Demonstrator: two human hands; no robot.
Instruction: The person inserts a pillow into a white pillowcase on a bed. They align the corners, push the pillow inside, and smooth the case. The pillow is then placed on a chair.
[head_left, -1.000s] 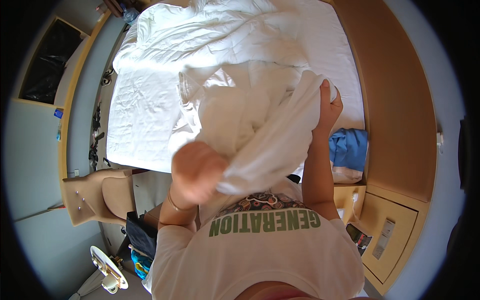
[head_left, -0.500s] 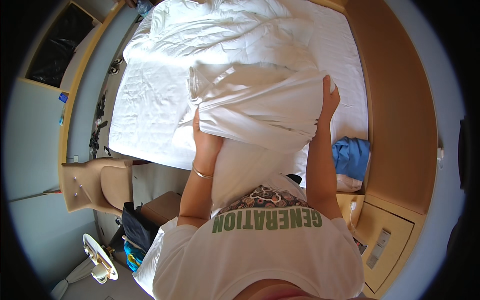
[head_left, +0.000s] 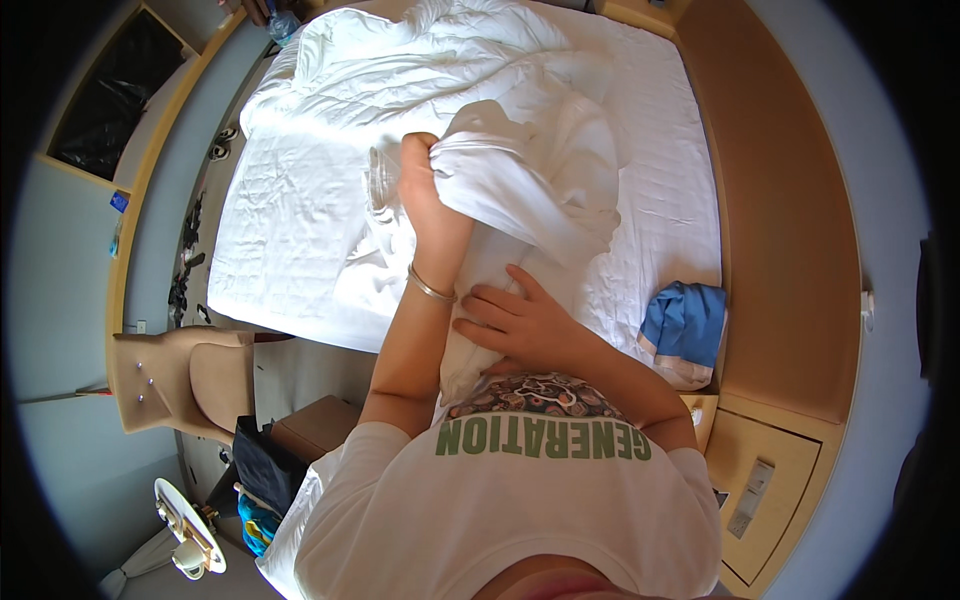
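Bunched white cloth, apparently a pillowcase [head_left: 520,190], is raised in front of me over the bed. The fist of my left hand [head_left: 428,185] is closed round its gathered edge, with a bangle on that wrist. A pale, pillow-like bulk [head_left: 490,260] hangs below the cloth toward my body. Against this bulk rests my right hand [head_left: 515,318], nearer my chest, its fingers spread and holding nothing. Folds hide how far the cloth covers the bulk.
The bed [head_left: 270,230] has a white sheet and a rumpled white duvet [head_left: 440,60] at its far side. Folded blue cloth [head_left: 685,320] lies near the headboard [head_left: 790,220]. A bedside cabinet [head_left: 770,490] stands right; a beige chair [head_left: 190,380] and brown box [head_left: 315,430] stand left.
My right hand has let go of the cloth's right side and come down and left onto the pillow-like bulk. My left hand has risen with its edge, and the cloth has bunched up.
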